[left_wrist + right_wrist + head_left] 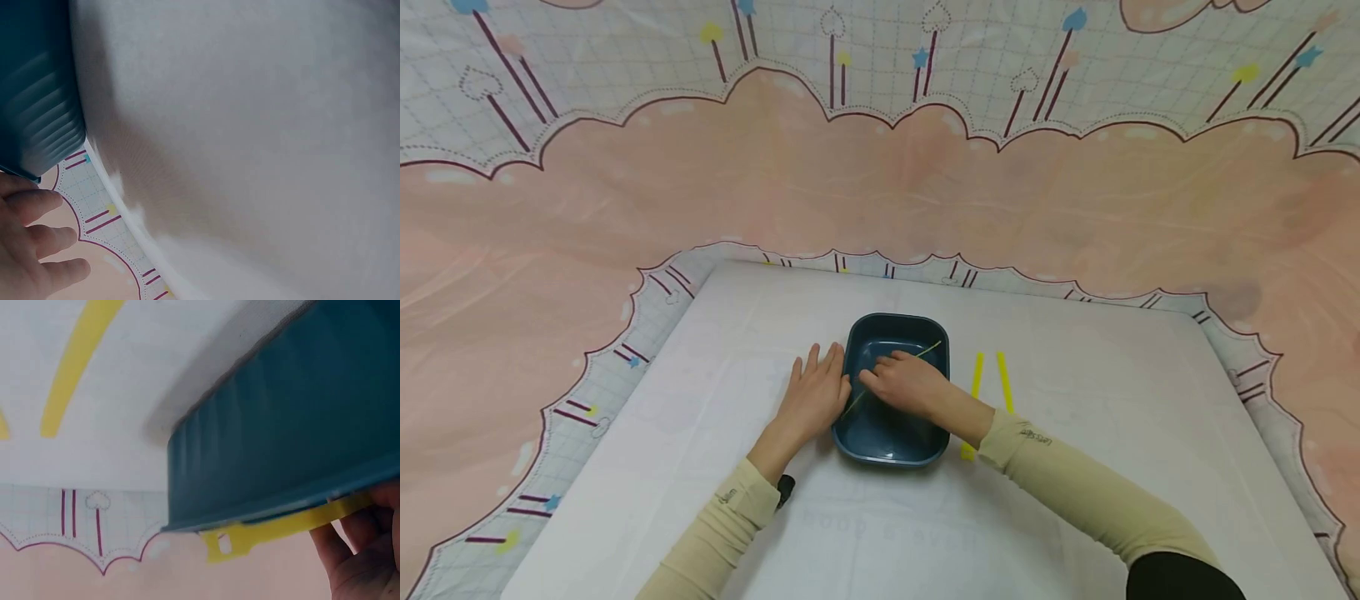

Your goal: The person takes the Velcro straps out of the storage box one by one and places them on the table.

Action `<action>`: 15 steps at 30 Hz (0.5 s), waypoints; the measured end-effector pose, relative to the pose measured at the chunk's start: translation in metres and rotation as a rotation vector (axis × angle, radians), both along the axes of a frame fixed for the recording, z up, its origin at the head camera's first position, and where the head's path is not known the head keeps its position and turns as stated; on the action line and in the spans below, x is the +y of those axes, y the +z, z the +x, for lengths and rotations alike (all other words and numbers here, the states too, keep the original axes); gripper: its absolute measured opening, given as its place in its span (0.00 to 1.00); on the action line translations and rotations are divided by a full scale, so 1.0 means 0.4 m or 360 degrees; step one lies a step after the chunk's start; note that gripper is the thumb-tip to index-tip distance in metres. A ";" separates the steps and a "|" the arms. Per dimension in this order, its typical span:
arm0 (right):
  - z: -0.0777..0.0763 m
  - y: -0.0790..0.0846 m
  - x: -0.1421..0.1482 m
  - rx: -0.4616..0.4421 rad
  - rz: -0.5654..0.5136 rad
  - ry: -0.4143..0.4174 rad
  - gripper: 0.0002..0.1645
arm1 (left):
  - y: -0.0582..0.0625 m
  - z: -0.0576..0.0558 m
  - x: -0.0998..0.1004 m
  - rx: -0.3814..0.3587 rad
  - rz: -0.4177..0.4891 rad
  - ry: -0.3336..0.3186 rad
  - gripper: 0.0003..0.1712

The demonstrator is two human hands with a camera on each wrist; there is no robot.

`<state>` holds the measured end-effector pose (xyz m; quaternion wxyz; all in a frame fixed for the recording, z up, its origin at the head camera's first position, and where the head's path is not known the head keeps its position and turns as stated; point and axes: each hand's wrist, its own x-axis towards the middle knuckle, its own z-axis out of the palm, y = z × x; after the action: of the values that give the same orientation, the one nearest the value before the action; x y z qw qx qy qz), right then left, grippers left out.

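Note:
A dark blue rectangular basin (891, 446) sits on the white table, its ribbed wall (275, 437) showing in the right wrist view. My right hand (906, 383) is over the basin and pinches a thin yellow strip (281, 529), which runs diagonally across the opening and looks edge-on in the head view. One end of the strip has a small cut-out and sticks past the rim. My left hand (812, 400) rests against the basin's left side with its fingers straight and spread; in the left wrist view those fingers (53, 240) lie just beside the rim.
Yellow strips (1005, 383) lie on the table right of the basin, partly behind my right forearm. The white tabletop (715, 333) ends at a far edge, beyond which hangs a pink cloth (887, 192) with a checked, candle-like print.

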<state>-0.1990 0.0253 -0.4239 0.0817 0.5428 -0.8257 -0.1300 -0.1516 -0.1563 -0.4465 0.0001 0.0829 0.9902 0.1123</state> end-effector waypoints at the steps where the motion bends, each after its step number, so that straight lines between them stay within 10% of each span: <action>1: 0.000 0.004 0.005 0.0002 -0.0022 -0.0004 0.07 | 0.000 0.000 0.000 -0.0001 0.0007 0.0000 0.32; 15: 0.003 0.073 0.093 -0.0094 -0.0136 -0.0285 0.10 | 0.003 0.003 0.000 -0.0014 0.0057 0.0008 0.32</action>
<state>-0.1977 0.0625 -0.3948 0.0683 0.4664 -0.8778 -0.0855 -0.1503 -0.1564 -0.4455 0.0028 0.0799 0.9882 0.1305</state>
